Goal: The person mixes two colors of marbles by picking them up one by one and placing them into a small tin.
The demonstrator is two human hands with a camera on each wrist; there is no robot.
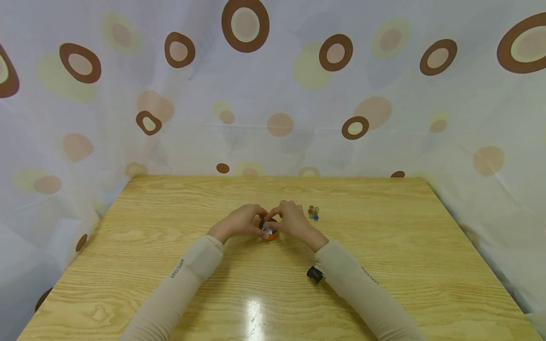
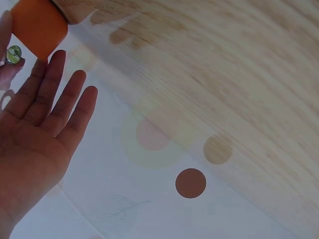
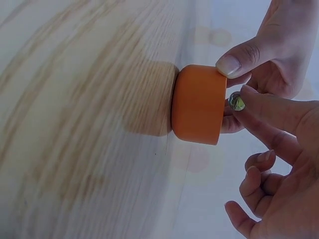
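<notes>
A small orange cup [image 3: 199,104] stands upright on the wooden table, its mouth toward both hands. My left hand [image 1: 243,221] holds it at the rim, thumb on one side and fingertips on the other. In the left wrist view the fingers of this hand [image 2: 45,134] are fairly straight, with their tips by the cup [image 2: 42,25]. Between thumb and index finger my right hand [image 1: 294,221] pinches a clear marble [image 3: 237,101] with a green-yellow swirl, right at the cup's mouth. Its other fingers are loosely curled. The cup's inside is mostly hidden by the hands.
Several coloured marbles [image 1: 313,213] lie in a cluster on the table, just right of the right hand. A black object [image 1: 315,274] with a white part lies partly under the right forearm. A patterned cloth [image 1: 273,94] hangs behind the wooden table [image 1: 170,199].
</notes>
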